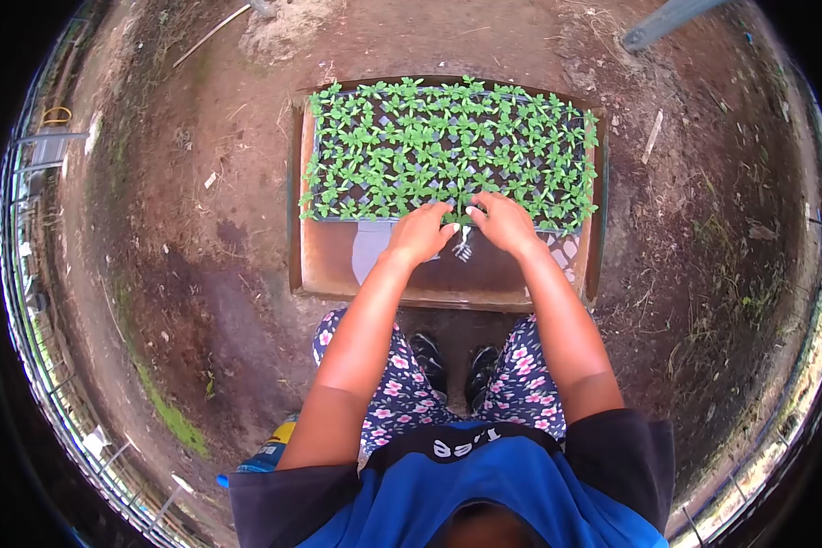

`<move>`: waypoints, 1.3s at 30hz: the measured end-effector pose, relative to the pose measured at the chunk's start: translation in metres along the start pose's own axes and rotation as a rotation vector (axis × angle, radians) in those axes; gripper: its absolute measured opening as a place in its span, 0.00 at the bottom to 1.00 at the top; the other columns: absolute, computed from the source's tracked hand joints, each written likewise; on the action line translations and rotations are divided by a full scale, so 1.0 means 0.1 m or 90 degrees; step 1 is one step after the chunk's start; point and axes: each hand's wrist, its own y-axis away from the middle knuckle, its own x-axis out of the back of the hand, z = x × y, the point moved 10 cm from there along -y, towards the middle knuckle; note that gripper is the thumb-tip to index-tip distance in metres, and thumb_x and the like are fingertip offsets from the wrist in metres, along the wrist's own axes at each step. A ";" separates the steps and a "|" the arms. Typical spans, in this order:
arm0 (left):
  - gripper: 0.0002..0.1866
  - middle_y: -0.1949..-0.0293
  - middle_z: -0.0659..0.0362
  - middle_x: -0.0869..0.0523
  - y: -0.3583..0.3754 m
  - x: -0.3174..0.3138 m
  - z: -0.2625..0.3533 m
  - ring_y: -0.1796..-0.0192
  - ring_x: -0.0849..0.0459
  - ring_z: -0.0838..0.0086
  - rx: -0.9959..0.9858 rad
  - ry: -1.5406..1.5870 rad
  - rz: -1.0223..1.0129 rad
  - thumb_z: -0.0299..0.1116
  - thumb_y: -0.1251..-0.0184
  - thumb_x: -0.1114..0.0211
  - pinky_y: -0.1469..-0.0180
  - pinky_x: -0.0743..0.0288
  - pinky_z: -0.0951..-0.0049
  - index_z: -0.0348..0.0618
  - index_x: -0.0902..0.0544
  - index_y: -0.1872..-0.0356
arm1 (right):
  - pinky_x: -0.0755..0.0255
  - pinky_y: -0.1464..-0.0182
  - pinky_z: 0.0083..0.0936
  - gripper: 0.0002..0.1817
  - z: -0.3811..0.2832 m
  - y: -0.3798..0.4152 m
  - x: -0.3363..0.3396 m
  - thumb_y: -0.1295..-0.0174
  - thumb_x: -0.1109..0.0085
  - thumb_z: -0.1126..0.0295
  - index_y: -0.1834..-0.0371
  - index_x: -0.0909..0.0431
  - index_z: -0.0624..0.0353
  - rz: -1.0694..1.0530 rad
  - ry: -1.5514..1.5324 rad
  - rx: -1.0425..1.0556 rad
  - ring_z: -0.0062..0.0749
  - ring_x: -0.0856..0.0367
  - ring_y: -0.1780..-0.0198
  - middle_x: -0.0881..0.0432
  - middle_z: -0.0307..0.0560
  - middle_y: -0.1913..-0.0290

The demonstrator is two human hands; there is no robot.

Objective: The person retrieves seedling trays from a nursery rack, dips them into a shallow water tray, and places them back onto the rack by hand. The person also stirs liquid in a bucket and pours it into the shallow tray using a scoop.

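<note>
A seedling tray (411, 137) full of small green leafy plants lies across the far part of a shallow brown basin (320, 274). My left hand (420, 232) is at the middle of the tray's near edge, fingers curled among the front seedlings and thumb pointing inward. Close beside it on the right, my right hand (504, 221) is bent the same way, its thumb and forefinger at the leaves. A few green seedlings (461, 208) show between the two hands. Leaves and the fingers themselves hide what the fingertips grip.
The basin's bare near part has a shiny, wet-looking surface with pale reflections. Brown soil (219, 183) surrounds it. A grey post (667, 26) stands at the upper right. A blue-and-yellow bag (279, 446) is beside my left leg. My shoes (429, 361) are just below the basin.
</note>
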 end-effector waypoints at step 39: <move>0.20 0.65 0.53 0.21 -0.04 -0.02 0.01 0.59 0.23 0.62 -0.043 -0.008 0.047 0.42 0.46 0.42 0.58 0.30 0.65 0.45 0.27 0.53 | 0.33 0.55 0.36 0.15 0.05 -0.03 -0.08 0.46 0.50 0.59 0.59 0.26 0.54 -0.022 0.020 -0.022 0.44 0.26 0.56 0.25 0.49 0.59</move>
